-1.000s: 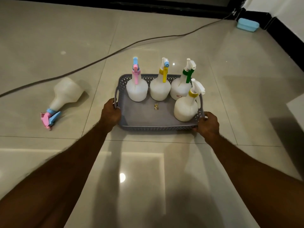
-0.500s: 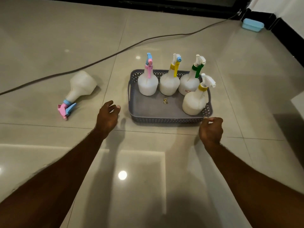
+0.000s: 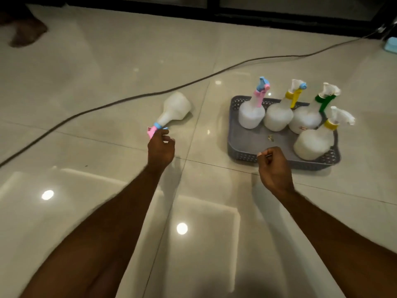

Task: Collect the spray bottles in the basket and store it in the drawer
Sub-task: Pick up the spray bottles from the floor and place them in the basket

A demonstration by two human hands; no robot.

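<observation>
A grey perforated basket (image 3: 240, 154) sits on the tiled floor at the right, holding several white spray bottles upright; their heads are pink-blue (image 3: 262, 87), yellow (image 3: 295, 93), green (image 3: 324, 100) and yellow-white (image 3: 335, 121). One more white spray bottle (image 3: 175, 109) lies on its side left of the basket, its pink-and-blue head pointing toward me. My left hand (image 3: 161, 147) is at that head, fingers apart and curling against it. My right hand (image 3: 275, 166) hovers in a loose fist at the basket's front edge, holding nothing.
A dark cable (image 3: 129, 98) runs diagonally across the floor behind the fallen bottle. A light blue box (image 3: 391, 45) lies at the far right by the dark wall base. A person's foot (image 3: 28, 33) shows at the top left. A small gold item (image 3: 270, 137) lies in the basket.
Both hands have let go of the basket. My left hand has moved left to the fallen bottle's spray head. My right hand has closed into a fist. The view has swung left.
</observation>
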